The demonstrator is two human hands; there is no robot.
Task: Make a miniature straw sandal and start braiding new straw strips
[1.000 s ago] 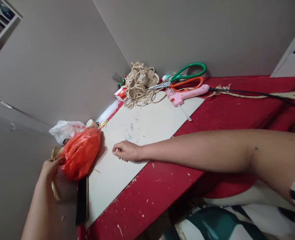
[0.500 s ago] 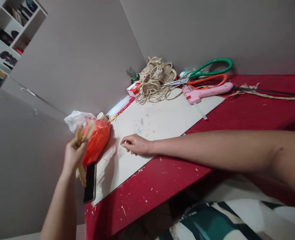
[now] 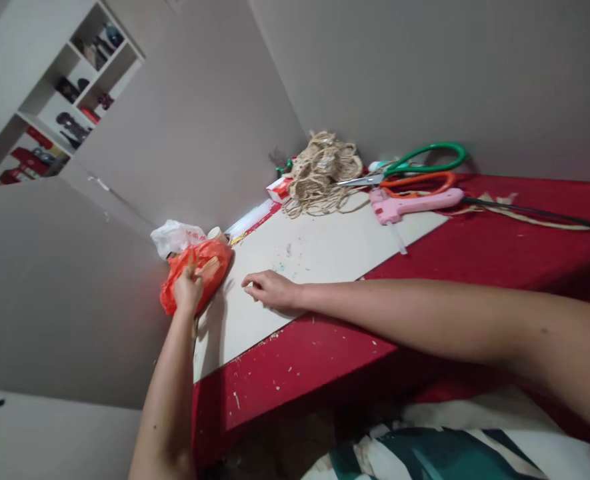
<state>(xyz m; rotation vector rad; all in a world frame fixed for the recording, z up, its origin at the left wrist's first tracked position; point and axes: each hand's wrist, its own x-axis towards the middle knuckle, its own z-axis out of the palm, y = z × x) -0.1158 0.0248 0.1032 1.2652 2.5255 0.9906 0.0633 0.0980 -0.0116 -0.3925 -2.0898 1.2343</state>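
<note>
My left hand [image 3: 188, 293] is closed around several tan, papery strips [image 3: 207, 268], whose ends stick out past the fingers. It is at the orange plastic bag [image 3: 219, 255]; whether the strips are inside the bag or only in front of it I cannot tell. My right hand [image 3: 273, 291] rests on the white board [image 3: 325, 240], fingers loosely curled and a little apart, with nothing visible in them. A white plastic bag [image 3: 175, 237] sits behind the orange one.
On the red table [image 3: 515, 260] lie a pink glue gun [image 3: 415, 203], scissors with green and orange handles [image 3: 425, 163] and a heap of twine [image 3: 327, 167]. A red and white box [image 3: 279, 190] is beside the twine. Wall shelves [image 3: 75, 100] hang at upper left.
My left hand has moved with the tan strips from beside the orange bag onto it, and the bag has crumpled. My right hand stays on the board. The view has shifted slightly.
</note>
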